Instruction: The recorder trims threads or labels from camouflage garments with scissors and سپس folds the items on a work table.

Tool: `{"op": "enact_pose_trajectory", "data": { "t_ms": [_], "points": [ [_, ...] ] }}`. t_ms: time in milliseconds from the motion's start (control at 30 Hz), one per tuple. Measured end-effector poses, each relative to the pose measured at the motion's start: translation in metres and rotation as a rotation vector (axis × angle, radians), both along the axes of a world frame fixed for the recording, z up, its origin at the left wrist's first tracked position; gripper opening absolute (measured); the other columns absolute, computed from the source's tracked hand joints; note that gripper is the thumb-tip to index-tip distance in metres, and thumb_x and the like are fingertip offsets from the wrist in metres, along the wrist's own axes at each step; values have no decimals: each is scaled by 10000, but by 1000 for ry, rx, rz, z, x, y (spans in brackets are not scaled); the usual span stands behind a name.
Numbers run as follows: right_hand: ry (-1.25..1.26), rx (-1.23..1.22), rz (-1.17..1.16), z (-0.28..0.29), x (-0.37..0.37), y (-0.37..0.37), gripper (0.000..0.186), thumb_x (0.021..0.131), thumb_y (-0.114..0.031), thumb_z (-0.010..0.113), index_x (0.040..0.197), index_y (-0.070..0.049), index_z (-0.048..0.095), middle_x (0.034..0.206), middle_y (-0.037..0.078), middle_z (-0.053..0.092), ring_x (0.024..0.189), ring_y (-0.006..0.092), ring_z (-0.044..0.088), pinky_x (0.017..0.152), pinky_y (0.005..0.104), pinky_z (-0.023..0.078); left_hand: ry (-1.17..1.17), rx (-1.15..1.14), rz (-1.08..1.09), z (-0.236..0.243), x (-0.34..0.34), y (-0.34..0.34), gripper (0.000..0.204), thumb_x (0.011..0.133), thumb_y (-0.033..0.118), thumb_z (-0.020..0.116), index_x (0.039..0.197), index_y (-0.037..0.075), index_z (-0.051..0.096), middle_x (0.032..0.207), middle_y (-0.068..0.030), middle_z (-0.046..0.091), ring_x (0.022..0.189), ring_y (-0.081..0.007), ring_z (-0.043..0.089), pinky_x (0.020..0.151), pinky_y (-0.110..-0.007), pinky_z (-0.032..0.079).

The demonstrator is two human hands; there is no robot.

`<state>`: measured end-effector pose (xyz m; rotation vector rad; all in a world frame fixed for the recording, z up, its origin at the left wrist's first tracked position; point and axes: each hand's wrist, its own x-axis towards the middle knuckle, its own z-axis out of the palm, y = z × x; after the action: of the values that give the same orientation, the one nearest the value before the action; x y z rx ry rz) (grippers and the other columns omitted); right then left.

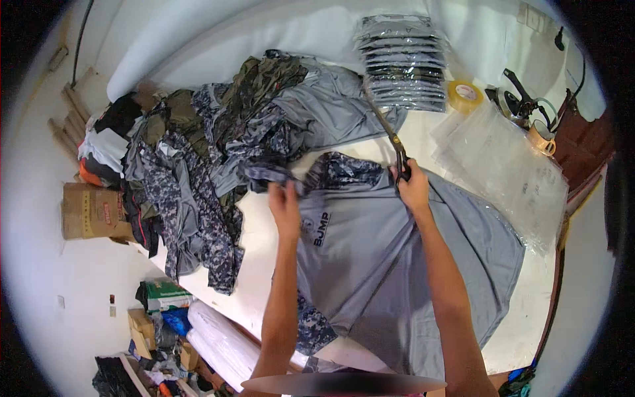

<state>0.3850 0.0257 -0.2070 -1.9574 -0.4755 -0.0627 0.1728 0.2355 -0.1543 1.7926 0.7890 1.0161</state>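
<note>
A grey shirt [370,238] with dark camouflage-patterned parts and a dark chest print lies spread on the white table in front of me. My left hand [284,204] is closed on a camouflage part of it at the shirt's upper left; hand and cloth there are blurred. At the shirt's upper edge, my right hand [413,188] grips the black handles of a pair of scissors [395,142]. The long blades point away and slightly left, over the grey cloth behind. Part of the right hand's grip touches the shirt's edge.
A heap of camouflage and grey garments [192,172] covers the table's left and back. Packed bags [403,66] stand stacked behind. At right are a yellow tape roll [465,96], clear plastic bags [503,172] and a tape dispenser [522,102]. A cardboard box [92,212] sits left.
</note>
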Motion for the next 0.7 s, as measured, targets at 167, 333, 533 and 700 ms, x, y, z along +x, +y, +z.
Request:
{"op": "enact_pose_trajectory", "data": {
  "t_ms": [167,333,533,700],
  "points": [
    [-111,140,20,-10,7,10,343,815,-318,736,858,-42,536,715,173,630,690,417,607,604,429,467,240,504,-369,6,-98,-120,243,782,91,720,958,2,578,881,-191,628,801,-355,604,710,-384,469],
    [-105,150,69,-4,-10,10,313,809,-278,754,838,-53,538,705,157,636,675,367,627,608,393,473,331,218,-399,-4,-149,-139,284,770,45,711,1020,2,584,949,-145,650,887,-329,624,795,-384,487],
    [-139,113,125,-1,-13,-4,327,806,-251,762,818,-49,505,699,155,626,640,338,614,611,375,473,334,323,-361,34,-127,-152,414,759,202,781,1089,12,618,1013,-129,648,953,-341,602,832,-418,466],
    [-213,81,133,-5,-19,-2,344,807,-273,756,807,-42,501,662,165,604,601,348,593,559,408,447,357,413,-483,20,-79,-192,438,795,324,736,1123,53,633,1049,-119,607,1033,-309,543,887,-425,415]
  ]
}}
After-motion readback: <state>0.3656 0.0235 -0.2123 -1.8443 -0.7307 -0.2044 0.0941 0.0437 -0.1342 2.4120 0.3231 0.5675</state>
